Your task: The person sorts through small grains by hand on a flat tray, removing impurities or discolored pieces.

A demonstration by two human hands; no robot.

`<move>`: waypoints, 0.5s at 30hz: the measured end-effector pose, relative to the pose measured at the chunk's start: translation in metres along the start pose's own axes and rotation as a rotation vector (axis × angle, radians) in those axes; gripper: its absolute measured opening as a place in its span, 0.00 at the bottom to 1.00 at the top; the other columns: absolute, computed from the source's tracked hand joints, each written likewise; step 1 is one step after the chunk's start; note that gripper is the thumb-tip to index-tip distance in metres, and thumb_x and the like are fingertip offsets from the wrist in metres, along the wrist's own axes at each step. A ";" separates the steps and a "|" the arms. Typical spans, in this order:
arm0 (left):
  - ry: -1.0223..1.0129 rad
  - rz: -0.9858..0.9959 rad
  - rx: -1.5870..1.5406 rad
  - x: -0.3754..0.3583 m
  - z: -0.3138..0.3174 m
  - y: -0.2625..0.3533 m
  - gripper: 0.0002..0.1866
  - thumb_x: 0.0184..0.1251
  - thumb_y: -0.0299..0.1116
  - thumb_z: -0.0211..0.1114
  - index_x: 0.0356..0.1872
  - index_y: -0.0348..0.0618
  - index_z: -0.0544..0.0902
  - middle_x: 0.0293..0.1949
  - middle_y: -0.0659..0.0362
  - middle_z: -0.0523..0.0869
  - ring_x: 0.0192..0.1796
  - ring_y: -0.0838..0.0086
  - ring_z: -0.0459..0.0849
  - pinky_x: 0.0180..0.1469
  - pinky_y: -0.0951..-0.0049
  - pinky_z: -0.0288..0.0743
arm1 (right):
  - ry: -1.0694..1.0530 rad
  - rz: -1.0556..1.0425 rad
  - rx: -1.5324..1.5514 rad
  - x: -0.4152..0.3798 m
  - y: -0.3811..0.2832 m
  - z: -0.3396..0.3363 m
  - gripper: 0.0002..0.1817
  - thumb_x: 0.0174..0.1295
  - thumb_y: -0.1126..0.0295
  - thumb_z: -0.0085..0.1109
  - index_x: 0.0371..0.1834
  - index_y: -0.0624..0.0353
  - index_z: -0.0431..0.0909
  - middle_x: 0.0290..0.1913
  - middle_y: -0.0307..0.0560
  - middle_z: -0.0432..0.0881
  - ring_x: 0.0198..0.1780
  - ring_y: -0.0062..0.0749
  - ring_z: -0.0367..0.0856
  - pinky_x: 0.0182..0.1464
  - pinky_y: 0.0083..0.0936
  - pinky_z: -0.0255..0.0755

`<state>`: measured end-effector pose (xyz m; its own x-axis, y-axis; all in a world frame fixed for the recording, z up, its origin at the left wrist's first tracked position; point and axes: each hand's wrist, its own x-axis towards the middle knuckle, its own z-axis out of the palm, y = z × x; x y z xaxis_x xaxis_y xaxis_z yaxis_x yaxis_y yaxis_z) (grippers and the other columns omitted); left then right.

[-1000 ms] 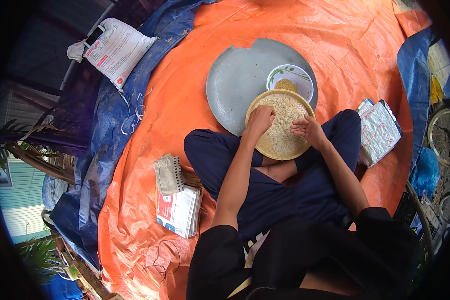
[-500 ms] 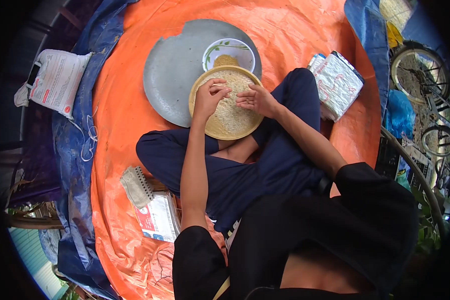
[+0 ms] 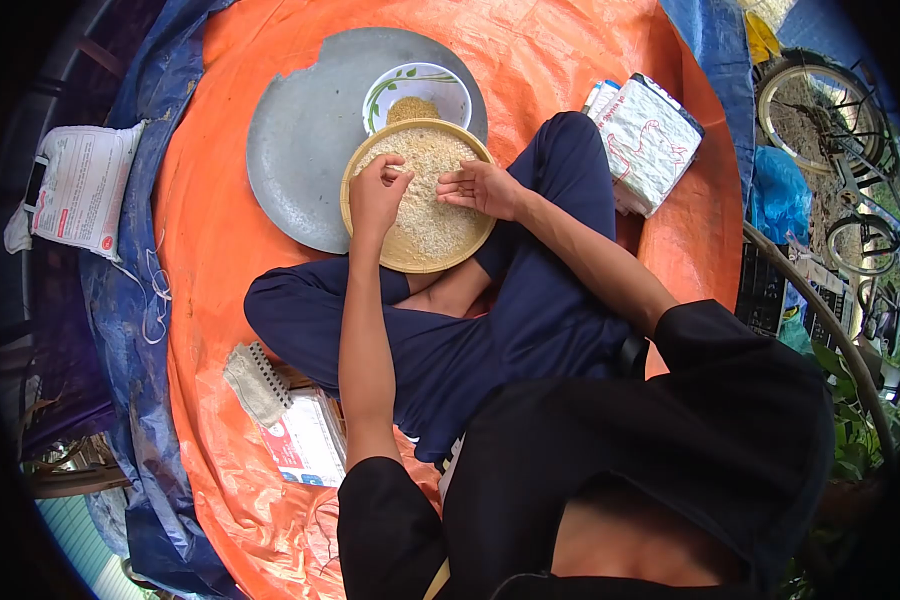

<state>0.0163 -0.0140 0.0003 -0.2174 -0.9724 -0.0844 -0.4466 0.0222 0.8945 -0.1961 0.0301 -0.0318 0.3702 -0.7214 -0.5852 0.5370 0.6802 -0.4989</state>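
1. Head view: your dark-blue-trousered legs (image 3: 530, 290) are crossed below the work.
2. Your left hand (image 3: 375, 198) is over the left part of a round, yellow, shallow tray (image 3: 420, 260), fingers loosely curled with the thumb near their tips; whether they pinch anything, you cannot tell.
3. Your right hand (image 3: 485, 190) is over the tray's right part, palm turned inward, fingers extended, nothing visible in them.
4. Pale, loose grains (image 3: 428, 215) lie spread inside the tray, just in front of your crossed ankles.
5. Beyond, the tray's far rim overlaps a white bowl with green leaf patterns (image 3: 452, 92), holding golden-brown grains (image 3: 410, 108).
6. The bowl sits on a grey round sheet with a broken edge (image 3: 295, 150), atop orange tarpaulin (image 3: 560, 50).
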 end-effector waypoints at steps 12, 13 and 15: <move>0.043 0.262 0.419 0.002 0.036 -0.004 0.08 0.59 0.32 0.66 0.38 0.42 0.85 0.33 0.55 0.82 0.33 0.62 0.84 0.38 0.64 0.76 | 0.015 -0.135 0.137 -0.003 -0.010 -0.008 0.25 0.72 0.59 0.36 0.50 0.74 0.71 0.46 0.57 0.79 0.52 0.41 0.80 0.58 0.29 0.74; 0.053 0.265 0.434 0.002 0.039 -0.004 0.08 0.59 0.32 0.66 0.38 0.42 0.85 0.34 0.55 0.82 0.34 0.62 0.84 0.39 0.64 0.75 | 0.025 -0.157 0.143 -0.003 -0.010 -0.008 0.24 0.72 0.59 0.37 0.50 0.74 0.71 0.45 0.56 0.79 0.52 0.41 0.80 0.58 0.29 0.74; 0.069 0.284 0.446 0.001 0.045 -0.003 0.08 0.58 0.32 0.66 0.37 0.42 0.85 0.35 0.55 0.81 0.38 0.61 0.83 0.41 0.62 0.75 | 0.047 -0.197 0.150 -0.002 -0.010 -0.009 0.23 0.71 0.59 0.38 0.50 0.73 0.72 0.45 0.55 0.79 0.50 0.40 0.80 0.58 0.29 0.74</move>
<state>-0.0212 -0.0051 -0.0222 -0.3327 -0.9263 0.1767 -0.7071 0.3690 0.6032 -0.2090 0.0256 -0.0308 0.2136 -0.8289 -0.5170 0.7030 0.4979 -0.5078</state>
